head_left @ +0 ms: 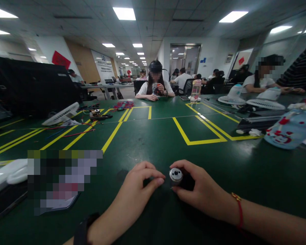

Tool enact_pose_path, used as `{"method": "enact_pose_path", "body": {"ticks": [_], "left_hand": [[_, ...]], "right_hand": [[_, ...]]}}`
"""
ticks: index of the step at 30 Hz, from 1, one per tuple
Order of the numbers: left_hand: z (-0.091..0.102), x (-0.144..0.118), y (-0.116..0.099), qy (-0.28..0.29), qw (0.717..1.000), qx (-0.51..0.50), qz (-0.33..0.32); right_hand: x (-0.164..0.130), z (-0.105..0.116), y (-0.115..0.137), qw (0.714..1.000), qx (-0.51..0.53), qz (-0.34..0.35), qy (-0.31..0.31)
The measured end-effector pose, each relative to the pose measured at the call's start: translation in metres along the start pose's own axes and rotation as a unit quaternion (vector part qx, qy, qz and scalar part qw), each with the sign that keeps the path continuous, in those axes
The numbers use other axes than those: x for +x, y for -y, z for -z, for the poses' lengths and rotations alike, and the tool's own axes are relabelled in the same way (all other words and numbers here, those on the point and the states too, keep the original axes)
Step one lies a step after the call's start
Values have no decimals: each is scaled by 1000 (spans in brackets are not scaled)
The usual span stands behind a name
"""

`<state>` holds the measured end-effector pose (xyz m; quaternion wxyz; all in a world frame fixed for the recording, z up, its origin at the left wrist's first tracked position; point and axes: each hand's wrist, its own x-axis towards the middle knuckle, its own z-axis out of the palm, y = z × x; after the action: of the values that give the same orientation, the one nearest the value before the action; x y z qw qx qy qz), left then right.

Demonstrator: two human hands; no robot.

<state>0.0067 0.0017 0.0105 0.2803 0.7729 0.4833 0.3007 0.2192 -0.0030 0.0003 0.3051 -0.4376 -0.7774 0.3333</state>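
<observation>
— Two hands low in the view, ours. What do we have in them?

— Our right hand [202,190] is closed around a small dark motor [180,177], thumb and fingers clasping its body, its silver round end face turned up and toward the left. Our left hand [140,185] sits just beside it, fingers curled and pinched together, the fingertips [160,181] close to that silver face; we cannot tell whether they touch it.

— And where does the motor lie?

— Between our two hands, near the closest edge of the green surface [153,136], at or just above it.

— Room around us?

— Ahead we have bare green mat up to the yellow taped rectangle [199,131]. To our left lies a blurred flat item [58,180], well apart from the left hand. Far right, a light blue patterned pouch [289,131] rests near the surface's edge. A white fan [62,115] lies farther back on the left, with red wires [76,131] near it.
</observation>
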Motion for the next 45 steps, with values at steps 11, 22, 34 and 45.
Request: {"method": "enact_pose_path", "body": {"ticks": [11,22,34,45], "left_hand": [[8,-6,11,-1,1000,-5,21],[42,-38,49,-47,979,-64,187],[41,-39,40,-33,990,-6,138],[39,-35,32,-45,992,-13,118]], "right_hand": [[-4,34,-17,991,-75,-20,-109],[-64,170,-122,852,-361,-252,-283],[13,-1,8,977,-203,32,65],[-39,173,-57,846,-423,-201,-256]]}}
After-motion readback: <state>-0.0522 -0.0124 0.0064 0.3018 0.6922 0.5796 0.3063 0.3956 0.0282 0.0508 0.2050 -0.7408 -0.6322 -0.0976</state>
